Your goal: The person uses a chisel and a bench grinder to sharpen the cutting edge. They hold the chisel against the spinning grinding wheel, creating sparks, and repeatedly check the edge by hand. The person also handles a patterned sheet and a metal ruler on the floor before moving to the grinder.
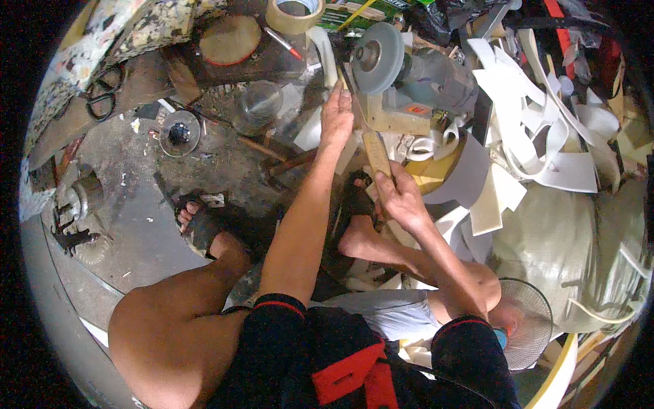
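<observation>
A knife with a wooden handle slants up and away in front of me. My right hand is closed around the lower end of that handle. My left hand is farther forward, its fingers closed against the thin blade beside the bench grinder's round grey wheel. The blade runs along the wheel's left side; whether they touch I cannot tell. The grinder's motor body is to the right of the wheel. A curved white strip lies just beyond my left fingers.
White foam offcuts are heaped at the right, above a pale sack. A wire-guarded fan stands near my right elbow. Scissors, a round tin, a tape roll, a red-capped pen and a glass bowl lie leftward.
</observation>
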Demonstrator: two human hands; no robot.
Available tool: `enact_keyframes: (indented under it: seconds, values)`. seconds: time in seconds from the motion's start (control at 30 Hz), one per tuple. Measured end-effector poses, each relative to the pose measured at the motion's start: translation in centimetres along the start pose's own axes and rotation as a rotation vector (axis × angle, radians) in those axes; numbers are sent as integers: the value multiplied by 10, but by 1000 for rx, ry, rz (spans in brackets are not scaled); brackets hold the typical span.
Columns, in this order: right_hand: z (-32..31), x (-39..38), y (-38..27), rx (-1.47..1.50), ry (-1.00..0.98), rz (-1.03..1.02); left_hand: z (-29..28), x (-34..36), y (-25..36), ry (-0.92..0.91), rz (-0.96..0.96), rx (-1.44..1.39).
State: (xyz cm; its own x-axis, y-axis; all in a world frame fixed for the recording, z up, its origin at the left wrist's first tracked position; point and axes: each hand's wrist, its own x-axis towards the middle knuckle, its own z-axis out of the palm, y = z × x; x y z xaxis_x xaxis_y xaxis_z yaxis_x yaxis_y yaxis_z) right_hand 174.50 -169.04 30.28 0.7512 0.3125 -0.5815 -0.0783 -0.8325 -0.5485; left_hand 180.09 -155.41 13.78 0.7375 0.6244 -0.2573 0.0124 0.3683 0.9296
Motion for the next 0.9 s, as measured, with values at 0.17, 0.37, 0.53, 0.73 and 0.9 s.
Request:
enact_keyframes:
  seconds: [0.17,0.37,0.53,0.73,0.9]
  values:
    - [0,29,-11,111,33,50,20,17,-18,-31,6,-58]
    - [-8,52,-12,121,19,4,26,28,-23,-44,32,62]
    - [-9,55,-18,148,16,3,30,37,-32,-43,43,47]
    - [-13,66,-15,132,5,11,33,40,-31,-28,44,55]
    - [-13,62,-22,150,17,-9,32,41,-28,-53,15,39]
